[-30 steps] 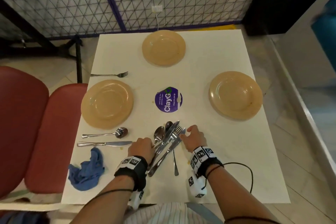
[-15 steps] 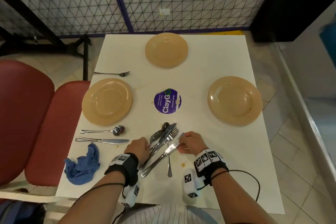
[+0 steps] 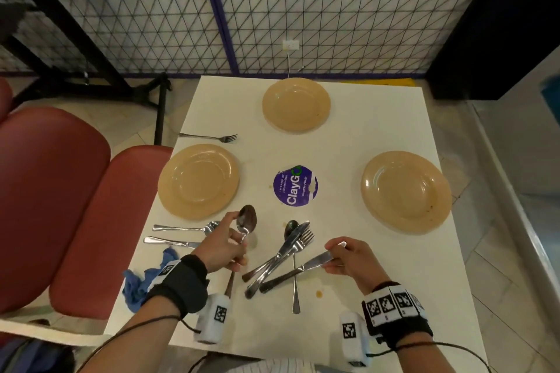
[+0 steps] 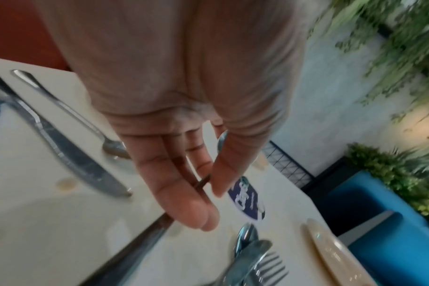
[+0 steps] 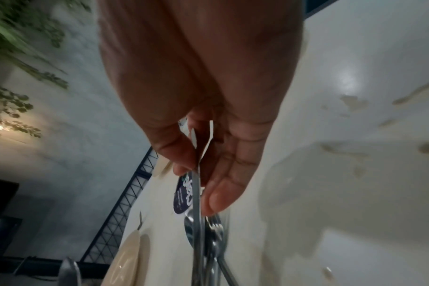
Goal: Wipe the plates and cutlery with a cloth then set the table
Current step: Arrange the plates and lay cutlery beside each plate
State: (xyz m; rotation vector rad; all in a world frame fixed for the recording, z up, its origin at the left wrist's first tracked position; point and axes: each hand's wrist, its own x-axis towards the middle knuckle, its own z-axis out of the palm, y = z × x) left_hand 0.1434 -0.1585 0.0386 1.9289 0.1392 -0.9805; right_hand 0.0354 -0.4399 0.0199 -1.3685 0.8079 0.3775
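Observation:
My left hand [image 3: 225, 244] holds a spoon [image 3: 246, 221] by its handle, bowl up, above the white table [image 3: 378, 297]. In the left wrist view its fingers [image 4: 184, 197] pinch the handle. My right hand [image 3: 345, 257] pinches the blade of a knife [image 3: 300, 270] whose handle still lies across the cutlery pile [image 3: 288, 251] of a spoon, knife and fork. Three tan plates sit at the left [image 3: 198, 180], far [image 3: 296, 103] and right [image 3: 406, 191]. A crumpled blue cloth [image 3: 138, 285] lies at the near-left corner.
A spoon [image 3: 185, 228] and knife [image 3: 169, 242] lie below the left plate, a fork [image 3: 209, 137] above it. A purple round sticker [image 3: 295, 186] marks the table's middle. Red chairs [image 3: 60, 206] stand left. A wire fence [image 3: 272, 24] runs behind.
My left hand has lifted a spoon out of the pile and moved left with it. My right hand has slid right, drawing a knife out by its blade.

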